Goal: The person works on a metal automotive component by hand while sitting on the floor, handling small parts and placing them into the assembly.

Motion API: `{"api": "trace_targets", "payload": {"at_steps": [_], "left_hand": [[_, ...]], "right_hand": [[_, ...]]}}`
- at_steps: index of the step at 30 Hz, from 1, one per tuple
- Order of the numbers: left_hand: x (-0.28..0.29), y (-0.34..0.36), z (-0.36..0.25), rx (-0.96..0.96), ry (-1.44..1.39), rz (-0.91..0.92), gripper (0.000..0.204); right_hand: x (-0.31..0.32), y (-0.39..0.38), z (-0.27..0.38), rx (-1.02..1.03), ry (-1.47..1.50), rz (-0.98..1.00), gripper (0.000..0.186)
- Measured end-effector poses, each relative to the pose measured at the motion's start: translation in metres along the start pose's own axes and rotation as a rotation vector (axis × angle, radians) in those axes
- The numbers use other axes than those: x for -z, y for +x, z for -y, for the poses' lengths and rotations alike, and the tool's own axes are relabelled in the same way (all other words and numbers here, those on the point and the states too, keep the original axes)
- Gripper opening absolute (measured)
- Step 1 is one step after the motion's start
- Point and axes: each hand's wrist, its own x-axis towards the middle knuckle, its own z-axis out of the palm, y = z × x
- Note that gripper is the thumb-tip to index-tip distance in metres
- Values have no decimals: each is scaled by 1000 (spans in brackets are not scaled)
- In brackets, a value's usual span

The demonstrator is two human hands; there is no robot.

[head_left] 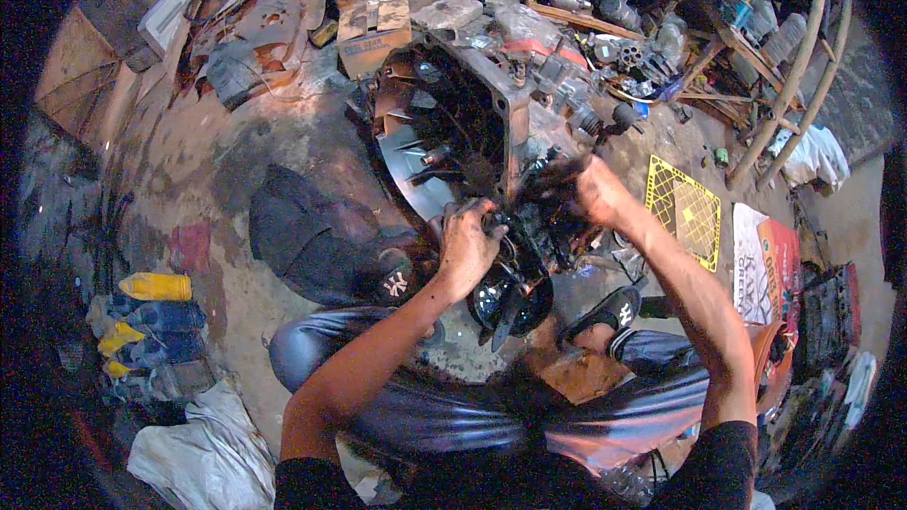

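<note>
Between my legs stands a large dark machine part with a pale metal rim and a blackened hollow inside. At its near end sits a glossy black rounded piece with wires or thin hoses above it. My left hand is closed there, its fingers curled round something small and dark that I cannot make out. My right hand is on the right side of the same part, by a dark greasy cluster. Motion smears its fingers, so its grip and anything in it are hidden.
Left of the part lies a dark cloth cap. Yellow-capped bottles and a white sack are farther left. A cardboard box and heaped metal parts stand behind. To the right are a yellow grid and a wooden ladder.
</note>
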Motion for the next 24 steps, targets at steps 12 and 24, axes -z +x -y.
{"api": "trace_targets", "payload": {"at_steps": [12, 24], "left_hand": [[-13, -41, -36, -267, 323, 134, 54], [-15, -52, -32, -348, 623, 317, 58]], "right_hand": [[-6, -7, 19, 48, 233, -16, 43], [-35, -18, 52, 158, -159, -176, 39]]}}
